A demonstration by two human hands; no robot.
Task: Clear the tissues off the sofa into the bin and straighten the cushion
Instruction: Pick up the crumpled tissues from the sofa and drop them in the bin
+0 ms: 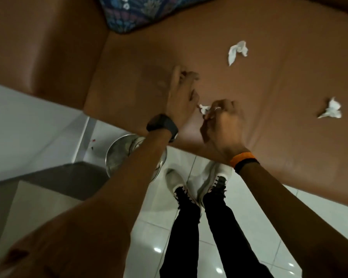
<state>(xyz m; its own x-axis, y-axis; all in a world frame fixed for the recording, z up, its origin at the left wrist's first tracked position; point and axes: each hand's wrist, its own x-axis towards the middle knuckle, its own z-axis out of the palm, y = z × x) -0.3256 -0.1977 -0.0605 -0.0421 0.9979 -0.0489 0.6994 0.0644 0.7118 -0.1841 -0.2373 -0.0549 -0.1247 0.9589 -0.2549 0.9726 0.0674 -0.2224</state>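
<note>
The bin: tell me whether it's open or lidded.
Open: the bin shows its bare round rim and shiny inside, with no lid visible; the left forearm hides part.

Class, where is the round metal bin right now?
In the head view, the round metal bin stands on the white tiled floor at lower left, beside the brown sofa, under the left forearm.

I find no writing, label, brand or number that I can read anywhere here; the dark watch [162, 125] on my left wrist and the orange band [242, 158] on my right show no legible marks.
</note>
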